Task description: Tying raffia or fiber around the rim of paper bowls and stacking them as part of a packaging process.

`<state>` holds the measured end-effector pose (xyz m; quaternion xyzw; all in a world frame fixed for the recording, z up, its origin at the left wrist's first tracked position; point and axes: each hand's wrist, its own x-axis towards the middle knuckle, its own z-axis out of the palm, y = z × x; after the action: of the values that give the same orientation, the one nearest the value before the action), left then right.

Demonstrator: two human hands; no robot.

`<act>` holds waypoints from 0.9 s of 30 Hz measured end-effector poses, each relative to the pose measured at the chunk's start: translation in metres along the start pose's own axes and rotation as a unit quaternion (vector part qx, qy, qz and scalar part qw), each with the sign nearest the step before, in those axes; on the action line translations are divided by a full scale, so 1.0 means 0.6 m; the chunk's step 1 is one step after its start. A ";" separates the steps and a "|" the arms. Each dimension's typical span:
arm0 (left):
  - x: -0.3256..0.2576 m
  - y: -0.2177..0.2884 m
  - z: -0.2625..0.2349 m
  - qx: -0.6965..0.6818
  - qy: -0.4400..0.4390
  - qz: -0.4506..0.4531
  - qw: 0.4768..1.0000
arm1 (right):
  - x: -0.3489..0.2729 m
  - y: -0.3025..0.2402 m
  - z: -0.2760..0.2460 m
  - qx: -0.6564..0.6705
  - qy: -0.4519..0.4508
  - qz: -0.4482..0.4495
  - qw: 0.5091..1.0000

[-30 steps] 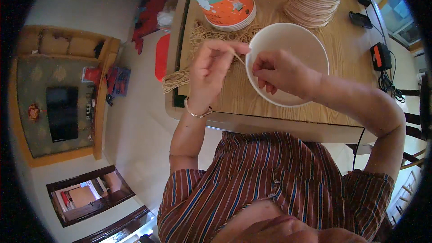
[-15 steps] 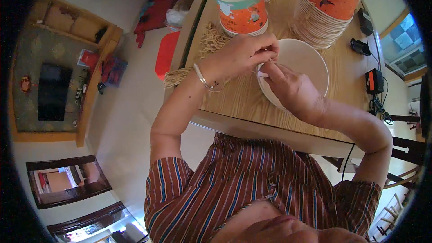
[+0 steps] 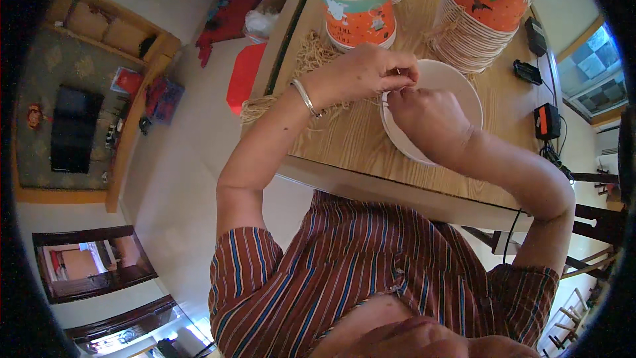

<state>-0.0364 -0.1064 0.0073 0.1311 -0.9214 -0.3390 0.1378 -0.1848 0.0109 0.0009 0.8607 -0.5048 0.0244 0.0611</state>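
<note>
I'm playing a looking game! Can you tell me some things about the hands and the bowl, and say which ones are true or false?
1. Both hands meet at the white bowl's rim. True.
2. The left hand wears a bracelet. True.
3. The bowl sits on the floor. False: it is on the wooden table.
4. The orange tub has a green lid. False: it is pale.
5. The right hand lies partly in the bowl. True.

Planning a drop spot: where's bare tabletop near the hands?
Bare wood lies along the near table edge, between the bowl and the left forearm, and right of the bowl toward the black device. Crowded: straw pile, orange tub, bowl stack behind both hands.
</note>
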 end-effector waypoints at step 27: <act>-0.106 0.050 0.090 0.326 0.265 0.213 0.882 | 0.010 0.049 0.010 0.828 -0.218 0.239 0.457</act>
<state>-0.0001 -0.0311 -0.0230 0.0545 -0.9148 0.0657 0.3948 -0.2075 -0.0095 -0.0021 0.3287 -0.4300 0.2563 -0.8009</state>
